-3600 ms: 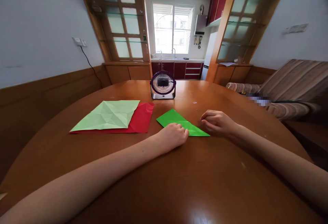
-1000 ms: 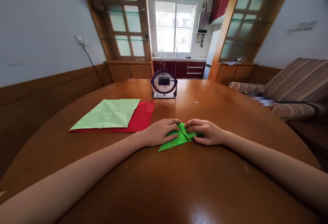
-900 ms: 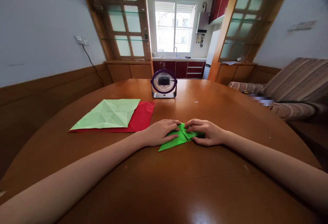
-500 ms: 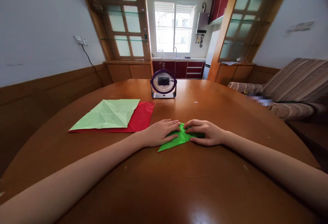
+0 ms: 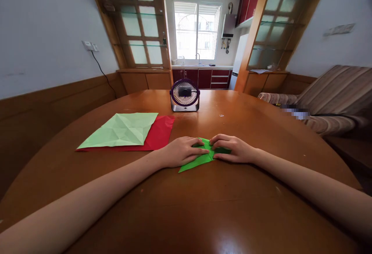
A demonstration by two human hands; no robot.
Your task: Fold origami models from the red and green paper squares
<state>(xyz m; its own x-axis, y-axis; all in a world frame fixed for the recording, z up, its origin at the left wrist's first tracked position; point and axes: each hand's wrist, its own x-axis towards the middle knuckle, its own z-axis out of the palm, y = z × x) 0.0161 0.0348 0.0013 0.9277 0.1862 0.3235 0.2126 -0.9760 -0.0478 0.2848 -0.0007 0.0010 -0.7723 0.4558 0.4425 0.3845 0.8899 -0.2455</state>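
A folded bright green paper (image 5: 195, 161) lies on the round wooden table (image 5: 203, 207) in front of me. My left hand (image 5: 180, 151) lies flat on its left part, fingers pointing right. My right hand (image 5: 232, 148) presses on its right part, fingertips meeting the left hand's at the middle of the paper. A pointed corner of the paper sticks out toward me below the left hand. Most of the folded paper is covered by the two hands.
A creased light green sheet (image 5: 122, 130) lies on a red sheet (image 5: 159, 133) at the left of the table. A small purple desk fan (image 5: 185, 95) stands at the far middle. A striped sofa (image 5: 328, 99) is on the right.
Since 3.6 s ago the green paper has been folded smaller and pulled nearer to me, with both hands now on it. In the last second the fingertips have closed together over the middle fold.
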